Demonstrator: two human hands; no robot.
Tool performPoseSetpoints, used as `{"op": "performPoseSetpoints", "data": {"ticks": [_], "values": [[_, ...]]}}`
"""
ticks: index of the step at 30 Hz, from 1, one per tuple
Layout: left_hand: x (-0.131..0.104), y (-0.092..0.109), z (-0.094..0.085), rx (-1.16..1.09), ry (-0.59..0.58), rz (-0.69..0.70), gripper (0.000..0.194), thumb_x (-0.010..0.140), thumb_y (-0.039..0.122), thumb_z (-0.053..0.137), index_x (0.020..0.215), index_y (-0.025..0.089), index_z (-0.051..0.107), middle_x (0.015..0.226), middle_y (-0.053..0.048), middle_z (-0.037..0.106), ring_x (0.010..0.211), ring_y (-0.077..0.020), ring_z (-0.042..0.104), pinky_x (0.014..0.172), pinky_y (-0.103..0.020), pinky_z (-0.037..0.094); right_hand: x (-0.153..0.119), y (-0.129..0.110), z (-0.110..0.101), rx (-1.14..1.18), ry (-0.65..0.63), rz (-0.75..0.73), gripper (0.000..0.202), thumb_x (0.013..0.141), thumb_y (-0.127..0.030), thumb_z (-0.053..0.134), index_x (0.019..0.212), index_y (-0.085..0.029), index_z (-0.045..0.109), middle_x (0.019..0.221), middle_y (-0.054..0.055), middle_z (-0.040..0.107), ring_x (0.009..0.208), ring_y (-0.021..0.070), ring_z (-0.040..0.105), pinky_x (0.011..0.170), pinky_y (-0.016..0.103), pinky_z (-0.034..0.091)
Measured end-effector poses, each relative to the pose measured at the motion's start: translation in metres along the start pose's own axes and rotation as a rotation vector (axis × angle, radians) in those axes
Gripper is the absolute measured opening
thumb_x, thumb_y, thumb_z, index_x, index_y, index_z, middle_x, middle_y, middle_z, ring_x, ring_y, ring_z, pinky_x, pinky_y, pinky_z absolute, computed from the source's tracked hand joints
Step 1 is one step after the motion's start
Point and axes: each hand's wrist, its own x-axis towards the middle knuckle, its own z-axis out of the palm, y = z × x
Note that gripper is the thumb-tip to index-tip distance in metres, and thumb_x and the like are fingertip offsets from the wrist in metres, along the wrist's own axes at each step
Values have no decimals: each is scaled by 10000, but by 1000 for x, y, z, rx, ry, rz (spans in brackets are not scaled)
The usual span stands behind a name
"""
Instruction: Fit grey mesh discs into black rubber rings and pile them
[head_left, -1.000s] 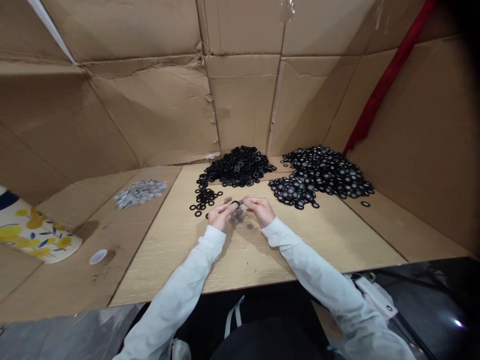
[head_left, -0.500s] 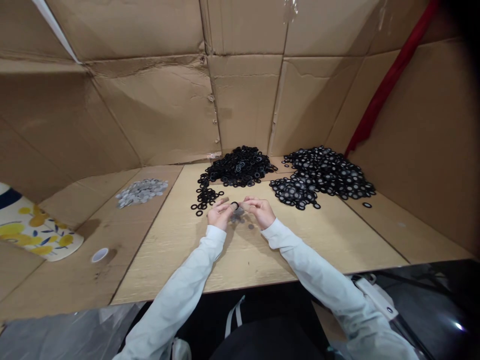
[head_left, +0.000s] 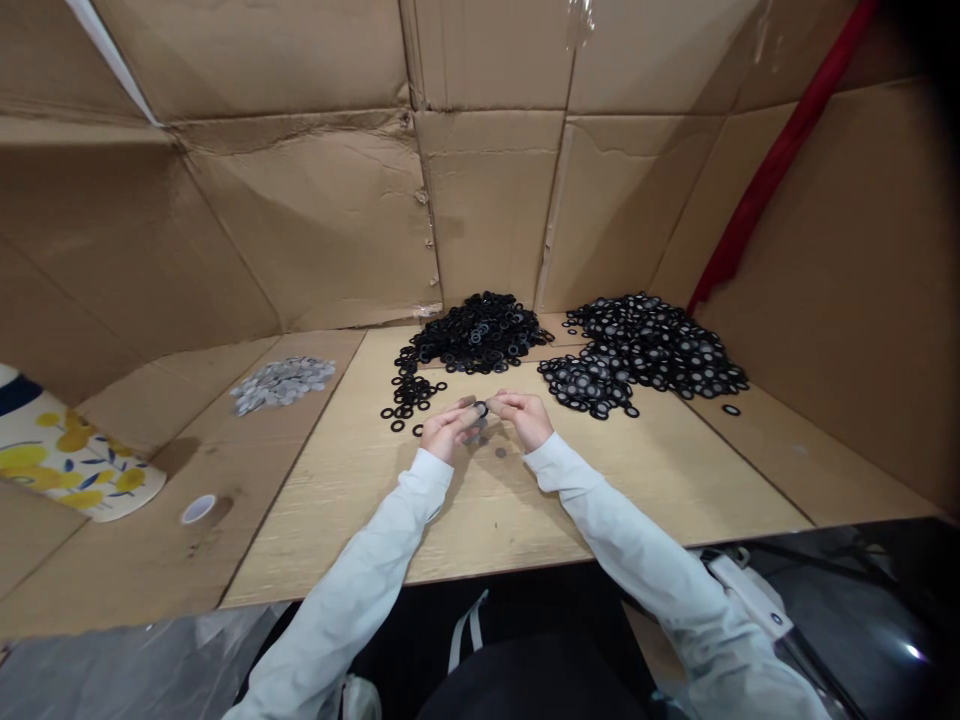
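Note:
My left hand (head_left: pixel 448 428) is closed in a pinch on a small black ring (head_left: pixel 482 409) above the board. From the other side my right hand (head_left: pixel 523 416) pinches at the ring's edge; whether a small grey disc is between its fingers is too small to tell. Under the hands some grey discs lie partly hidden, and one loose grey disc (head_left: pixel 501 453) shows on the wood. Beyond the hands rises a heap of black rings (head_left: pixel 484 330), with several strays at its left front.
Black rings with pale centres form a large pile (head_left: pixel 652 345) at the right. Grey discs (head_left: pixel 285 382) are heaped at the left. Nearer on that side are a white round lid-like piece (head_left: pixel 199 509) and a lemon-patterned cylinder (head_left: pixel 82 455). Cardboard walls (head_left: pixel 487 200) enclose the back and sides.
The black ring has shifted slightly right, with my left hand moving the same way. My fingers have drawn closer together around it.

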Motion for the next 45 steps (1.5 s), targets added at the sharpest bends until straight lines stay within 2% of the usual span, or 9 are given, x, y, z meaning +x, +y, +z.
{"op": "performPoseSetpoints", "data": {"ticks": [6,9,13,20,26,31,37,41,45], "values": [[-2,4,3,-34,45,-18,247,441,240,705,649,120,649,904,-112,606,837,-214,557,709,-324,418,-1,1,1,-41,-47,-14,153,591,-282,553,600,-154,637,680,14,574,704,135,504,659,262,380],[-3,7,4,-44,66,-15,245,431,230,704,644,123,644,899,-103,605,858,-217,551,684,-302,421,-5,-1,3,-144,-42,-122,177,631,-273,518,686,-160,643,784,37,568,758,141,503,640,252,391],[-3,9,4,-82,88,-26,263,430,214,701,671,125,645,894,-95,609,823,-199,558,669,-291,420,-12,-5,7,-334,-85,-283,261,621,-228,536,869,-197,611,942,56,526,782,140,495,610,244,406],[-6,9,8,-79,70,-51,271,440,217,700,687,116,652,914,-93,606,804,-185,551,656,-279,414,-17,-4,9,-527,-33,-405,262,653,-248,535,906,-196,576,889,53,572,782,161,508,695,283,407],[-6,9,8,-63,55,-79,243,428,215,702,650,127,656,930,-86,602,800,-189,546,645,-280,420,-16,1,8,-632,-43,-455,318,664,-245,536,974,-178,549,884,67,585,797,177,517,731,297,408],[-3,3,4,-31,55,-100,230,443,214,694,656,137,655,920,-79,599,763,-169,549,645,-282,429,-15,2,7,-788,-78,-531,264,705,-197,486,955,-166,567,888,81,588,827,182,507,766,302,406],[2,-4,-1,58,88,27,218,425,260,695,575,112,643,1088,-121,506,799,-214,557,646,-318,440,-16,3,8,-895,-107,-634,259,704,-135,475,946,-145,565,871,74,595,827,178,502,755,300,422],[5,-9,-5,211,103,192,182,465,278,674,545,118,642,1074,-138,516,989,-282,473,727,-328,423,-17,4,9,-940,-109,-676,255,715,-123,454,944,-144,563,859,70,599,815,172,501,741,289,427],[7,-14,-6,283,130,242,171,494,288,650,545,125,640,1064,-145,522,1062,-294,412,763,-341,406,-18,4,8,-965,-113,-715,261,717,-113,441,946,-152,561,859,60,599,806,167,496,735,280,424]]}}
